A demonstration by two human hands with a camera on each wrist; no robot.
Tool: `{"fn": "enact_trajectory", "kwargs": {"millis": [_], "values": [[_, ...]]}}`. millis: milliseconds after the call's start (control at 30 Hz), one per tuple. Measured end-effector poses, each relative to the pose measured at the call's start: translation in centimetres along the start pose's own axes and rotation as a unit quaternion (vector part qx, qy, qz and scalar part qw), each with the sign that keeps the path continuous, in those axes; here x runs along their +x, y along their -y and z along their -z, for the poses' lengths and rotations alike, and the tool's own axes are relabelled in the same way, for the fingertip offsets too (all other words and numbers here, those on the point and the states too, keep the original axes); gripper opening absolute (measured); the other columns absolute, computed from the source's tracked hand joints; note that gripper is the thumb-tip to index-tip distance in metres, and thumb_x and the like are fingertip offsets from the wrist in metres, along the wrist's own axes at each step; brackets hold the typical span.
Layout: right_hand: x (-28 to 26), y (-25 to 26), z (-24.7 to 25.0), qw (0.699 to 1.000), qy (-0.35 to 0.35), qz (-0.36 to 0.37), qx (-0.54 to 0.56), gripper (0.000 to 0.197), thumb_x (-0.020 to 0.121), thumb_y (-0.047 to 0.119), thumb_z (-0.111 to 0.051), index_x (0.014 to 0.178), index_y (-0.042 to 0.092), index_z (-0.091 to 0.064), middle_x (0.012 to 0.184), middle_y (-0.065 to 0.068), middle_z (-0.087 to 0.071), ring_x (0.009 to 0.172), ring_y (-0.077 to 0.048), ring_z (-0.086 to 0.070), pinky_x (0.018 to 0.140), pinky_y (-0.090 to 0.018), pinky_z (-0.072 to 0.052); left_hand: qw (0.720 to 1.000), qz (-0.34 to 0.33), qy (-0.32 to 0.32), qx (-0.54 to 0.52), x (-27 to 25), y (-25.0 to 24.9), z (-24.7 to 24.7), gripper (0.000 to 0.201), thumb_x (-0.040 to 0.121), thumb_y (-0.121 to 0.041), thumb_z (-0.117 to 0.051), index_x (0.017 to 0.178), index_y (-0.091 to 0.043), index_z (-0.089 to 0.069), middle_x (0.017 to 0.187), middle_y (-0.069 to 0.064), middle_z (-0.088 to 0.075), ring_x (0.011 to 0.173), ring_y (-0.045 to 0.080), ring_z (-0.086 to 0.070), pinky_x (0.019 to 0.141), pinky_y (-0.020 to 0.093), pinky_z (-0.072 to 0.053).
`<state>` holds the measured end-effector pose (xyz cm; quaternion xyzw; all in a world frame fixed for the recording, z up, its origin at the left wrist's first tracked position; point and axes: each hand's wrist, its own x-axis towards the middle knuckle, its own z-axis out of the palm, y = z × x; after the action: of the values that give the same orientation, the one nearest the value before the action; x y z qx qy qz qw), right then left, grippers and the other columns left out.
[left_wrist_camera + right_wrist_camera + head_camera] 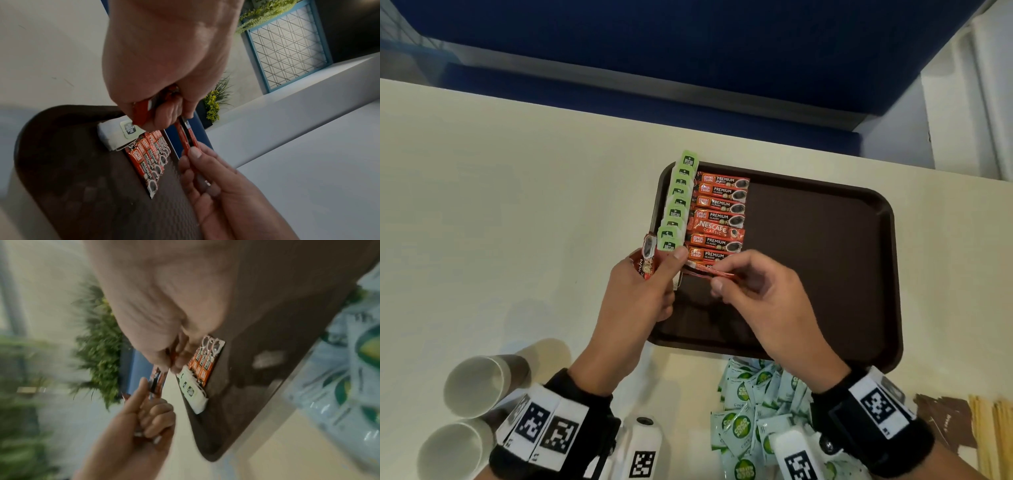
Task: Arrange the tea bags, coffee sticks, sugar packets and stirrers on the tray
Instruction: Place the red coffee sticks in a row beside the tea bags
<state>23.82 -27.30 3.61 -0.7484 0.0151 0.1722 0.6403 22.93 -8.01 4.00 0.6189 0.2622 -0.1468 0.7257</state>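
Observation:
A dark brown tray (825, 240) lies on the cream table. Along its left edge runs a column of green-tagged tea bags (678, 202), and beside them a column of red coffee sticks (719, 216) lies flat. My left hand (650, 277) grips a small bunch of coffee sticks (647, 260) at the tray's left rim. My right hand (739, 277) pinches one red coffee stick (709, 270) edge-on just below the lowest laid stick. In the left wrist view, the pinched stick (188, 138) hangs above the tray (82, 178) beside the laid row (152, 155).
A heap of pale green sugar packets (753, 404) lies on the table in front of the tray. Wooden stirrers (993, 435) and brown packets (945, 418) sit at the front right. Two paper cups (476, 383) lie at the front left. The tray's right half is bare.

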Motion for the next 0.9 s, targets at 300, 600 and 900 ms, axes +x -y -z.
{"fn": "enact_trajectory", "kwargs": {"millis": [300, 600, 900], "values": [[-1.5, -1.2, 0.2, 0.932, -0.086, 0.254, -0.243, 0.007, 0.091, 0.0, -0.08, 0.096, 0.002, -0.077, 0.115, -0.006, -0.066, 0.114, -0.014, -0.065, 0.097, -0.024, -0.055, 0.999, 0.049, 0.01, 0.001, -0.6, 1.0, -0.4, 0.03, 0.1, -0.04, -0.071, 0.114, -0.013, -0.068, 0.055, -0.011, -0.038, 0.046, 0.005, -0.032, 0.044, 0.019, -0.032], [-1.8, 0.1, 1.2, 1.0, -0.021, -0.016, -0.003, 0.023, 0.096, 0.012, -0.076, 0.119, 0.019, -0.073, 0.104, -0.002, -0.079, 0.104, -0.02, -0.074, 0.098, -0.045, -0.06, 0.999, 0.016, -0.017, 0.035, -0.7, 1.1, 0.3, 0.019, 0.1, -0.028, -0.076, 0.097, -0.009, -0.069, 0.055, -0.006, -0.043, 0.051, 0.012, -0.034, 0.048, 0.023, -0.03], [0.3, -3.8, 1.9, 0.947, 0.02, 0.02, -0.319, 0.013, 0.1, 0.023, -0.072, 0.108, 0.032, -0.075, 0.1, 0.024, -0.067, 0.104, -0.003, -0.057, 0.089, -0.029, -0.051, 0.992, -0.02, -0.062, 0.107, -1.1, 0.9, 1.5, 0.012, 0.096, -0.033, -0.079, 0.105, -0.025, -0.082, 0.06, -0.02, -0.068, 0.052, -0.004, -0.064, 0.049, 0.007, -0.044]]}}
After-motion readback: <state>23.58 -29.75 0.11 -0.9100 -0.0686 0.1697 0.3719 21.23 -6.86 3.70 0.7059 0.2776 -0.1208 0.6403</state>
